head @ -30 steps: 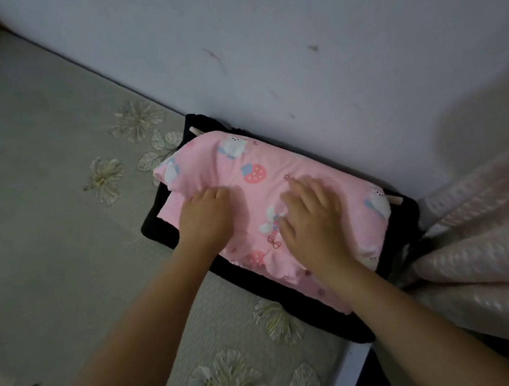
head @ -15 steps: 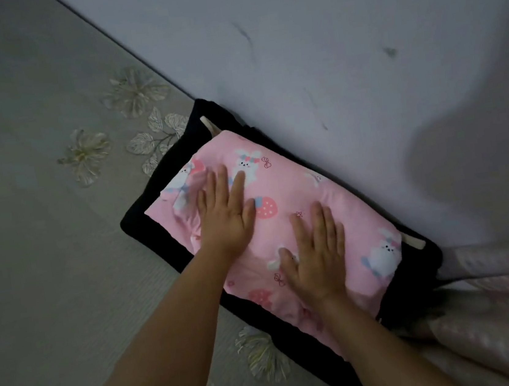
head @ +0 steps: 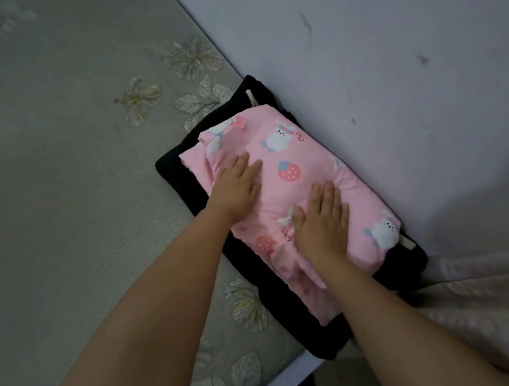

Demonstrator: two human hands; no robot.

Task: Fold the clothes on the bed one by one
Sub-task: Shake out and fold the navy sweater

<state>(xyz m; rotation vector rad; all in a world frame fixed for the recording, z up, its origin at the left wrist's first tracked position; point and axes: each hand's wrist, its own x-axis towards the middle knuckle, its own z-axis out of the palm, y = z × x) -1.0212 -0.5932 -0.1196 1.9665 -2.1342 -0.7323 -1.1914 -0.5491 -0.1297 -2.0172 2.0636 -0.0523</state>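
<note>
Your left hand (head: 236,188) and right hand (head: 322,223) lie flat, fingers straight, on the folded pink garment (head: 304,167) atop black clothes (head: 180,173), against the wall (head: 391,63) at 2 o'clock on the grey floral bed (head: 65,152).

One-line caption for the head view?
Both hands, left hand and right hand, press flat on a folded pink garment atop a folded black garment.

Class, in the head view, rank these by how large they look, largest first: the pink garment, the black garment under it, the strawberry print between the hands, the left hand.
1. Black garment, though partly covered.
2. Pink garment.
3. Left hand.
4. Strawberry print.
</note>
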